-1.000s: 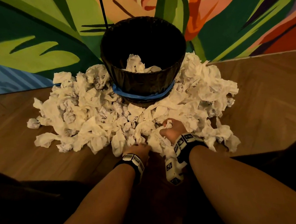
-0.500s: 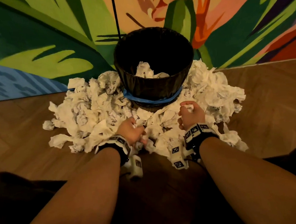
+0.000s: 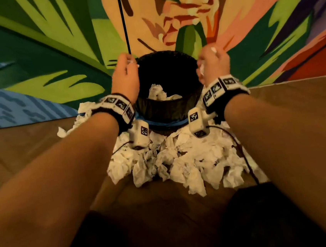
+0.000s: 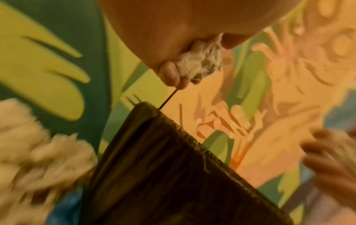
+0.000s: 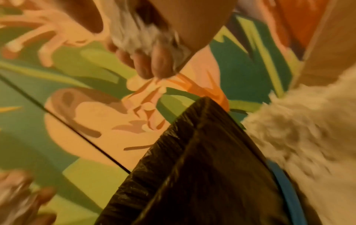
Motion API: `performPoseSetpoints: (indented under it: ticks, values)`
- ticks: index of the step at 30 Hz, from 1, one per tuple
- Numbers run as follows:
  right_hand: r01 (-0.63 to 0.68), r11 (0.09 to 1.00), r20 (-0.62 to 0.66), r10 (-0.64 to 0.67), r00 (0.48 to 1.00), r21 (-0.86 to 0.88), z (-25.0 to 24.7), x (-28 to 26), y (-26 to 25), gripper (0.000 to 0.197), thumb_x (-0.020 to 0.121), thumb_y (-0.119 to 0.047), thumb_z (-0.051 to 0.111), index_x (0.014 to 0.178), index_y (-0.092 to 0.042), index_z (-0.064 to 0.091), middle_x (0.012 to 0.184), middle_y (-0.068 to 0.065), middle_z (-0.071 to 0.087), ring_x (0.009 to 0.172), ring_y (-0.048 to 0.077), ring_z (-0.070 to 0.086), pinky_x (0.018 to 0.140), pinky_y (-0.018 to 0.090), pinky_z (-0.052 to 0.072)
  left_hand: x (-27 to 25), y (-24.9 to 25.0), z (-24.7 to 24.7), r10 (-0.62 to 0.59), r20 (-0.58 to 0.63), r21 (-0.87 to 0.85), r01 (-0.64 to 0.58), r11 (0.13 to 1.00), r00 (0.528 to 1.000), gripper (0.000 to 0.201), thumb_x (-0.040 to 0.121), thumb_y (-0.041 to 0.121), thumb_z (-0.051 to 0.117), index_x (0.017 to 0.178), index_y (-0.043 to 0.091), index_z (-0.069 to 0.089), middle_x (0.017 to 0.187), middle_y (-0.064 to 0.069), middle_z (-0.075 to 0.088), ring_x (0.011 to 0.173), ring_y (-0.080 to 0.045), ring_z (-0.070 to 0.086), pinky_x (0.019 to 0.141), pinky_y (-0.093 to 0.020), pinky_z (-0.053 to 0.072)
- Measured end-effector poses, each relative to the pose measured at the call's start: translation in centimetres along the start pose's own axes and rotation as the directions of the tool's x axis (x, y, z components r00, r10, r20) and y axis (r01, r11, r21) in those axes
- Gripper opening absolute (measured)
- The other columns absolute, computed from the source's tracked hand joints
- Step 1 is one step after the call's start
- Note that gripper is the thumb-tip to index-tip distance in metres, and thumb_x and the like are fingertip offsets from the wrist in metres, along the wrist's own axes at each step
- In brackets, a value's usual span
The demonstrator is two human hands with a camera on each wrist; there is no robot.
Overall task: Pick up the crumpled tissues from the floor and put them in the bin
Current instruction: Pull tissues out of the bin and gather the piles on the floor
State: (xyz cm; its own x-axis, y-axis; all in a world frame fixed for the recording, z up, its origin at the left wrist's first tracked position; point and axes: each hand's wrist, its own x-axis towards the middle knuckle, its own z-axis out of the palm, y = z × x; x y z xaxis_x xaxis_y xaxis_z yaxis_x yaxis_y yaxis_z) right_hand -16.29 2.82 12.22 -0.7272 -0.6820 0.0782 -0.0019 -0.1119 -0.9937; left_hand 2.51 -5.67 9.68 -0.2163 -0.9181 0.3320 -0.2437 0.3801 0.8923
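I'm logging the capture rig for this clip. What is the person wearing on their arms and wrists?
Both forearms are bare, with no sleeves. The left wrist carries a black band with white square marker tiles printed in black patterns; the right wrist carries a matching band. Under each hangs a white boxy camera module bearing a marker, left and right. A thin black cable trails from the right module.

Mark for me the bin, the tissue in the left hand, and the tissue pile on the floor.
bin (image 3: 169, 110), head view, on its front outer wall.
tissue in the left hand (image 4: 200, 60), left wrist view, on the crumpled wad below the palm.
tissue pile (image 3: 184, 161), head view, on its middle, before the bin.
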Motion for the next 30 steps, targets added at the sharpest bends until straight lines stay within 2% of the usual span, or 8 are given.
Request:
performPoseSetpoints:
  ticks: [3,6,12,17,20,24,28,30]
  values:
    - [0.103,0.913,0.274,0.010,0.962,-0.395,1.2,2.0,-1.3,0.030,0.082,0.007,0.044,0.101,-0.015,0.052,0.077,0.004,0.046,0.062,0.016,0.045,0.051,0.026,0.033,1.7,1.8,-0.1,0.126,0.303,0.254,-0.207,0.945,0.945,0.019,0.092,0.007,0.034,0.104,0.006,0.049,0.088,-0.007,0.049,0.082,-0.017,0.045,0.071,-0.029,0.035]
    - [0.266,0.754,0.398,-0.006,0.917,-0.601,2.0,2.0,-0.4,0.038,0.089,-0.003,0.044,0.125,-0.015,0.042,0.084,0.002,0.048,0.067,0.015,0.048,0.052,0.024,0.034,2.3,1.6,-0.2,0.175,0.484,0.351,-0.374,0.858,0.857,0.036,0.089,-0.003,0.035,0.123,0.001,0.047,0.120,-0.018,0.049,0.106,-0.020,0.045,0.090,-0.019,0.029]
    - [0.285,0.746,0.333,-0.089,0.939,-0.602,2.3,2.0,2.5,0.045,0.086,-0.018,0.059,0.129,-0.020,0.046,0.110,0.005,0.062,0.096,0.025,0.062,0.082,0.036,0.052,1.1,-0.9,0.9,-0.014,0.354,0.356,-0.120,0.927,0.935,0.051,0.099,0.007,0.039,0.148,0.017,0.029,0.149,-0.014,0.035,0.126,-0.027,0.047,0.099,-0.024,0.033]
    - [0.307,0.712,0.374,-0.067,0.925,-0.631,2.5,2.6,3.2,0.071,0.078,-0.021,0.070,0.142,-0.028,0.039,0.123,0.002,0.062,0.107,0.022,0.061,0.088,0.029,0.051,1.7,-2.0,2.0,-0.043,0.394,0.528,-0.188,0.828,0.918,0.070,0.096,0.030,0.058,0.154,0.026,0.019,0.157,-0.005,0.031,0.146,-0.027,0.024,0.119,-0.044,0.020]
    - [0.363,0.705,0.425,-0.096,0.900,-0.610,2.3,2.5,4.1,0.079,0.076,-0.031,0.077,0.145,-0.031,0.038,0.132,-0.002,0.059,0.115,0.015,0.057,0.090,0.025,0.046,2.3,-2.1,2.3,-0.030,0.343,0.487,-0.150,0.861,0.939,0.070,0.089,0.035,0.067,0.149,0.024,0.033,0.151,-0.006,0.040,0.140,-0.026,0.034,0.116,-0.043,0.028]
    - [0.331,0.736,0.299,-0.181,0.937,-0.591,1.0,3.4,4.5,0.044,0.086,-0.034,0.063,0.129,-0.034,0.055,0.112,-0.013,0.064,0.104,0.008,0.058,0.085,0.022,0.046,2.6,-2.3,1.6,0.080,0.197,0.436,-0.160,0.885,0.977,0.040,0.091,0.036,0.062,0.129,0.024,0.057,0.133,-0.001,0.055,0.124,-0.024,0.049,0.105,-0.040,0.039]
    - [0.166,0.864,-0.041,-0.210,0.977,-0.475,-1.8,4.7,4.8,0.020,0.087,-0.024,0.055,0.104,-0.030,0.062,0.083,-0.017,0.059,0.074,-0.001,0.056,0.061,0.009,0.039,2.5,-3.2,0.1,0.092,-0.025,0.481,-0.069,0.874,0.995,0.023,0.096,0.039,0.047,0.109,0.028,0.063,0.119,0.004,0.061,0.115,-0.026,0.047,0.092,-0.039,0.034]
    - [0.057,0.908,-0.222,-0.162,0.962,-0.416,-3.5,5.0,5.5,0.014,0.089,-0.023,0.054,0.101,-0.027,0.061,0.081,-0.015,0.057,0.070,0.000,0.053,0.060,0.014,0.039,2.2,-4.4,-0.9,0.081,-0.095,0.473,-0.026,0.881,0.992,0.025,0.098,0.036,0.044,0.105,0.023,0.063,0.114,0.000,0.064,0.110,-0.029,0.049,0.090,-0.038,0.035]
